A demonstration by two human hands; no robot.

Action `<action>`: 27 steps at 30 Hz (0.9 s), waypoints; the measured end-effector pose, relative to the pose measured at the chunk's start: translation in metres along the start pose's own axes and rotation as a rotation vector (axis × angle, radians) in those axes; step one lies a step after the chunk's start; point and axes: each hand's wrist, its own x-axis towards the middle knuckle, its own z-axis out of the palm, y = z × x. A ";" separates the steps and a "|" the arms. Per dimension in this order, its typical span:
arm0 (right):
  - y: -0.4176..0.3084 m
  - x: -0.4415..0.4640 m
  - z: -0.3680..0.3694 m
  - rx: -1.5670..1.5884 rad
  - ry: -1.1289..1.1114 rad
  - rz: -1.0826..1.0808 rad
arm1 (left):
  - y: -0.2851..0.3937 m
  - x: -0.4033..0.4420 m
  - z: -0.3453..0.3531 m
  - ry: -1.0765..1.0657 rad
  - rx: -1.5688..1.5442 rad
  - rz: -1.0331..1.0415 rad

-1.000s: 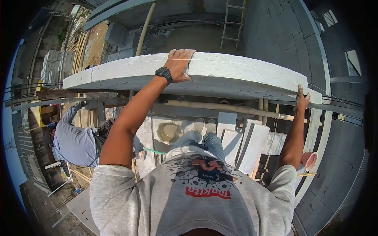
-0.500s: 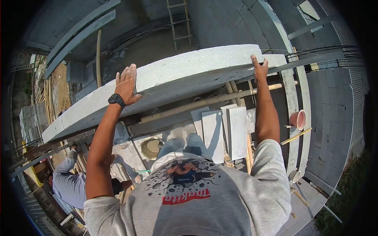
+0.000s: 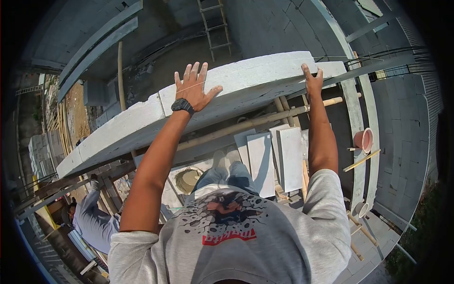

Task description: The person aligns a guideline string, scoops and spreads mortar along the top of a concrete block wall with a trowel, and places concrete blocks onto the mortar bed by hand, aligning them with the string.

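Note:
A long row of white blocks [image 3: 257, 68] curves across the view, with a thin string along its top. My left hand [image 3: 195, 90], with a black watch on the wrist, rests on the top of the row with fingers spread, to the right of a joint between two blocks. At the right end of the long block, my right hand [image 3: 312, 80] touches the near corner, its thumb and a finger apart. Beyond that corner a lower block [image 3: 335, 69] continues the row.
Below the wall are bamboo poles [image 3: 236, 128], loose white slabs [image 3: 289, 158] and a bucket of mortar [image 3: 188, 180]. A pink bucket [image 3: 364, 140] and a yellow-handled tool [image 3: 362, 161] are at the right. A co-worker [image 3: 94, 220] bends at the lower left. A ladder [image 3: 215, 28] stands beyond.
The view has turned to the right. My left hand has slid rightwards along the block top, away from the joint, its fingers spreading. My right hand stays at the block's end.

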 end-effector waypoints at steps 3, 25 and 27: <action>-0.026 -0.012 -0.005 -0.037 -0.009 -0.024 | -0.002 0.000 0.004 0.015 -0.007 0.013; -0.155 -0.132 0.176 0.606 -0.536 -0.258 | -0.006 -0.003 -0.003 0.044 -0.102 -0.006; -0.176 -0.124 0.156 0.680 -0.545 -0.278 | -0.009 0.006 -0.003 0.048 -0.064 0.000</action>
